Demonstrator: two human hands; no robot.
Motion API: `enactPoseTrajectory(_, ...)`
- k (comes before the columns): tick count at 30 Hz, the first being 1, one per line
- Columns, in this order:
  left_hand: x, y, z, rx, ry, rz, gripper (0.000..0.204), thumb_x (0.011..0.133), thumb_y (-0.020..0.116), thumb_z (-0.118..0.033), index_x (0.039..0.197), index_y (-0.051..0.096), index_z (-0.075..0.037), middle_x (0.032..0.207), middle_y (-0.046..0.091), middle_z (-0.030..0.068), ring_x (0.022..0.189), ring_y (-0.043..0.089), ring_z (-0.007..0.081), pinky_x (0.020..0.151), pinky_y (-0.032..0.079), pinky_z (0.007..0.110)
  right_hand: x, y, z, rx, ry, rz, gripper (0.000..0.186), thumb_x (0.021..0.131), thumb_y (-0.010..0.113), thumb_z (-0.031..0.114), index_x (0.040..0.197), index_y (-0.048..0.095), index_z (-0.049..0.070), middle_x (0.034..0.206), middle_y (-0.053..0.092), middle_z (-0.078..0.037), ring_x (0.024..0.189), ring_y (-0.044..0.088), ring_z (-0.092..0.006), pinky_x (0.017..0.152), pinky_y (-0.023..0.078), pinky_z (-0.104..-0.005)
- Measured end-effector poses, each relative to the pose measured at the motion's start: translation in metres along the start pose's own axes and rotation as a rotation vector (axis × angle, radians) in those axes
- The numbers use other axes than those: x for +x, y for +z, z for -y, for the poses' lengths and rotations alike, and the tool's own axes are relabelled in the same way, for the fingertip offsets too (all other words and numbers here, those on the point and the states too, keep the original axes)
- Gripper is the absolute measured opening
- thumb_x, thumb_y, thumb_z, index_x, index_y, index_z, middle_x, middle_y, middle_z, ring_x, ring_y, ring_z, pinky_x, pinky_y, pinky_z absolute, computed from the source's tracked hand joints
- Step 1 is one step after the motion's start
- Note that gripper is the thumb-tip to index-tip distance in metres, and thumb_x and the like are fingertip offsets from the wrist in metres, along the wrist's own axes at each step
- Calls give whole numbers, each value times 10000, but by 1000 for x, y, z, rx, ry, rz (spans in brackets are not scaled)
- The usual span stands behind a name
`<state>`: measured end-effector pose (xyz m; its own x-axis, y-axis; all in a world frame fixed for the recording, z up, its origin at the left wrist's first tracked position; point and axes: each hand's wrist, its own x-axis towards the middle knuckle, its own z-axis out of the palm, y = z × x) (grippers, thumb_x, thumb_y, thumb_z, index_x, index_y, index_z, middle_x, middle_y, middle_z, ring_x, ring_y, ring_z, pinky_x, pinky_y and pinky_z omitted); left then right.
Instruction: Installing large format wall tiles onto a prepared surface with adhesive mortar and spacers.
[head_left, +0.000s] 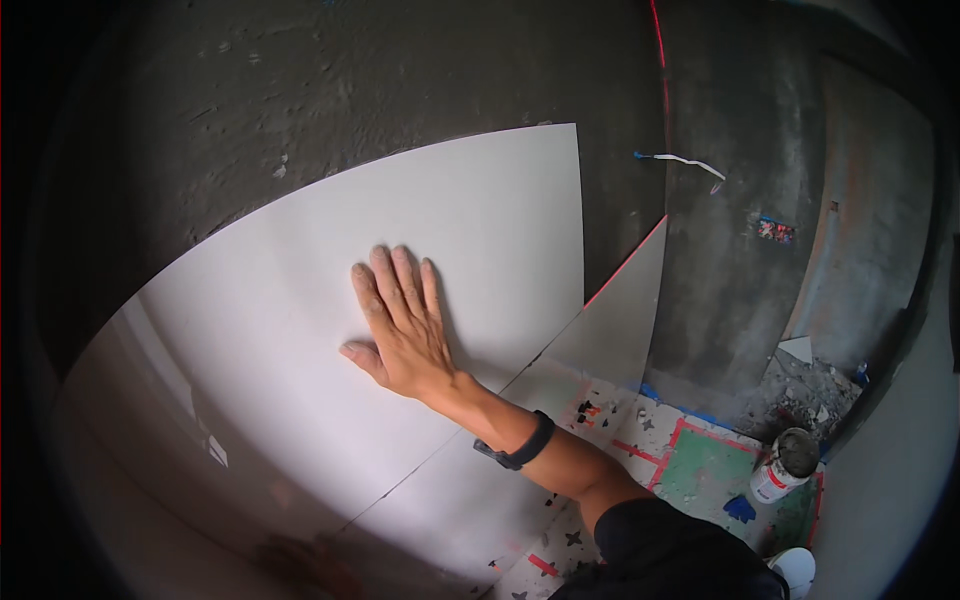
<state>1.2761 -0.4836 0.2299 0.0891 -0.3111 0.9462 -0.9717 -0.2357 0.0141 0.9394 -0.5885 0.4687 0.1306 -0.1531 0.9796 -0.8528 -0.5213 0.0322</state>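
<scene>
A large white glossy tile [500, 210] stands against the dark grey wall. My right hand [405, 340] lies flat on its face, fingers stretched upward and thumb out to the left. The fingers look dusty, and a black band [525, 445] circles the wrist. Below the tile, a thin joint separates it from a lower row of pale tile [430, 520]. Near the lower left, a dim brown, hand-like shape [310, 565] shows in the shadow; whether it is my left hand or a reflection cannot be made out.
Above the tile the wall [400, 70] is rough and dark. A red line runs down the wall near the corner. A white cable [690, 161] sticks out right of the tile. At lower right stand a bucket [772, 482] of grey material, a blue scrap [739, 509] and rubble [815, 390].
</scene>
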Motion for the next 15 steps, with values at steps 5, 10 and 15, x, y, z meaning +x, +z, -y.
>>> enactPoseTrajectory(5, 81, -105, -37, -305, -320, 1213, 729, 990, 533, -424, 1471, 396, 106, 1442, 432, 377, 1368, 410, 527, 1172, 297, 578, -31, 9, -5, -53, 3, -1, 785, 942, 563, 495, 1551, 351, 46, 1622, 255, -242, 1518, 161, -453, 1199, 118, -643)
enactPoseTrajectory(10, -37, -12, -18, 250, 1, 619, 898, 1003, 463, -523, 1491, 243, 198, 1561, 204, 423, 1483, 130, 565, 1235, 25, 619, -27, 12, -2, -37, -6, -9, 811, 921, 607, 487, 1549, 353, 41, 1623, 254, -237, 1508, 189, -456, 1192, 132, -650)
enactPoseTrajectory(15, -39, -22, -18, 249, 14, 632, 907, 973, 516, -513, 1482, 271, 197, 1561, 210, 422, 1479, 132, 574, 1220, 32, 656, -15, -14, 36, -18, -61, -35, 879, 910, 615, 558, 1548, 341, 18, 1613, 240, -282, 1486, 190, -508, 1170, 144, -675)
